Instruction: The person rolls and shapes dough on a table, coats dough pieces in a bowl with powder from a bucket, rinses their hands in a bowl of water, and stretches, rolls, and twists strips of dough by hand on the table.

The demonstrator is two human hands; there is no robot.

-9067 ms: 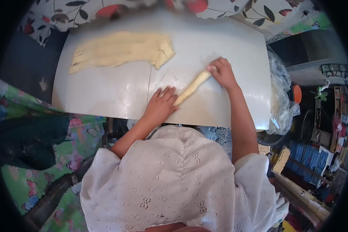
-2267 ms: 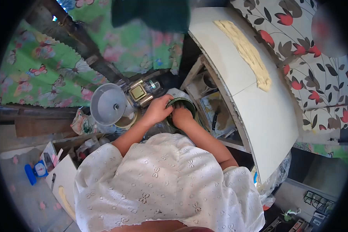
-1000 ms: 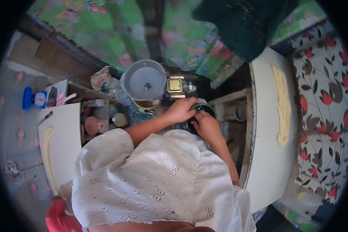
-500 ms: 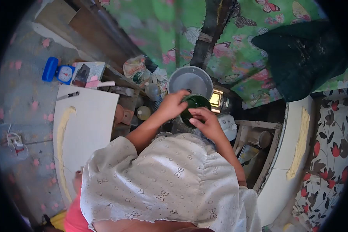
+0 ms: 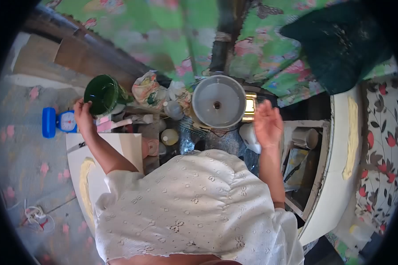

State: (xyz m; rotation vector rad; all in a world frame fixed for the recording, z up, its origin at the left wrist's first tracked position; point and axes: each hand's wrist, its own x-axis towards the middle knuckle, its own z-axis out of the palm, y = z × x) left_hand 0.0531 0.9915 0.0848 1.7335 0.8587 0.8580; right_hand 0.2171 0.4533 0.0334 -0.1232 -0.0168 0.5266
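Observation:
My left hand (image 5: 83,114) is out at the far left, its fingers on the rim of a dark green, round, deep container (image 5: 94,98) that is tilted with its mouth toward me. My right hand (image 5: 269,123) is raised with its fingers stretched out and holds nothing. Between my hands, nearer the right one, stands a round grey pan (image 5: 203,108) with a small dark hub at its middle. Just right of the pan a lamp-like unit (image 5: 250,106) glows yellow. A white plastic jug (image 5: 248,136) is partly hidden behind my right hand.
A blue kitchen scale (image 5: 65,120) stands left of a white board (image 5: 77,165) bearing a long pale-yellow strip. Another white surface (image 5: 338,145) at right carries a similar strip (image 5: 352,132). A wooden crate (image 5: 326,145) holds a metal mug (image 5: 306,138). Butterfly-print curtains hang behind.
My left hand has carried the green container from in front of the pan to the far left. My right hand has let go of it and moved right, opening. The pan is now fully visible.

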